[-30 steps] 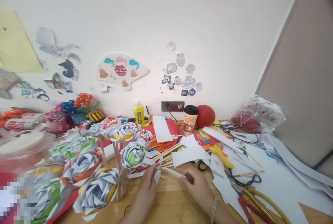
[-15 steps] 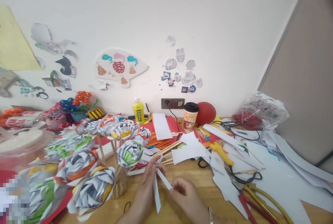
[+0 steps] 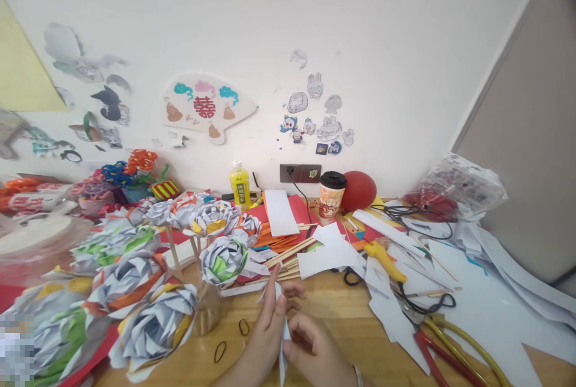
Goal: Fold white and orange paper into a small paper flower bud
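A narrow folded white paper strip (image 3: 284, 339) stands between my two hands above the wooden table. My left hand (image 3: 269, 324) has its fingers raised around the upper part of the strip, with the thumb pressed against it. Lower down, my right hand (image 3: 315, 345) pinches the strip between thumb and curled fingers. Part of the paper is hidden behind the fingers. Left of my hands, a paper flower (image 3: 224, 260) in white and green stands among wooden sticks in a clear cup (image 3: 207, 309). Two black rubber bands (image 3: 220, 351) lie beside my left forearm.
More paper flowers (image 3: 153, 327) crowd the left side. Thin wooden sticks (image 3: 292, 255), a white paper piece (image 3: 330, 252), a yellow glue gun (image 3: 384, 260) and red-and-yellow-handled pliers (image 3: 443, 345) lie ahead and right. A lidded paper cup (image 3: 332, 198), yellow bottle (image 3: 240, 186) and red balloon (image 3: 359, 190) stand near the wall.
The two spread arms of the white strip are now brought together into one upright strip. Both hands have closed in, the left moving right and turning. The view has shifted slightly.
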Demonstrator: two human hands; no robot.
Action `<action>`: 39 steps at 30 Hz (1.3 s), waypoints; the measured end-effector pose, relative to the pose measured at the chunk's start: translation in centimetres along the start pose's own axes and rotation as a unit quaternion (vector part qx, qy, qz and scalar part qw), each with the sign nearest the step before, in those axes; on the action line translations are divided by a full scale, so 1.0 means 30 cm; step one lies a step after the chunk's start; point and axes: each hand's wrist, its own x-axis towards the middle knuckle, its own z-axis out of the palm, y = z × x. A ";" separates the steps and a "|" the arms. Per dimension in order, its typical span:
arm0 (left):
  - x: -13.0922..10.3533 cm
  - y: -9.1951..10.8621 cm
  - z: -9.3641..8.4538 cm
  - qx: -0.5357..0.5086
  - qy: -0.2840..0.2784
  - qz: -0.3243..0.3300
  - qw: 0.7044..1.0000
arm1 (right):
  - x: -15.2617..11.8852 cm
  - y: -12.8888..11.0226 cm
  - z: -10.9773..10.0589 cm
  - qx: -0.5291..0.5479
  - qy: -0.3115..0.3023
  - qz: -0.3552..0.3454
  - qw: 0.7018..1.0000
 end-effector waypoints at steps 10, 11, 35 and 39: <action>-0.013 0.023 -0.016 0.133 -0.062 -0.022 0.989 | 0.009 -0.009 -0.038 -0.131 0.114 -0.018 0.985; -0.007 0.032 -0.017 0.128 -0.075 -0.021 0.989 | 0.009 -0.014 -0.044 -0.141 0.123 -0.022 0.982; 0.004 0.009 -0.027 0.033 0.005 -0.061 0.998 | 0.000 -0.011 -0.054 -0.672 0.136 -0.190 0.703; 0.011 0.000 -0.039 0.061 0.044 -0.068 0.995 | 0.004 -0.012 -0.047 -0.656 0.142 -0.198 0.714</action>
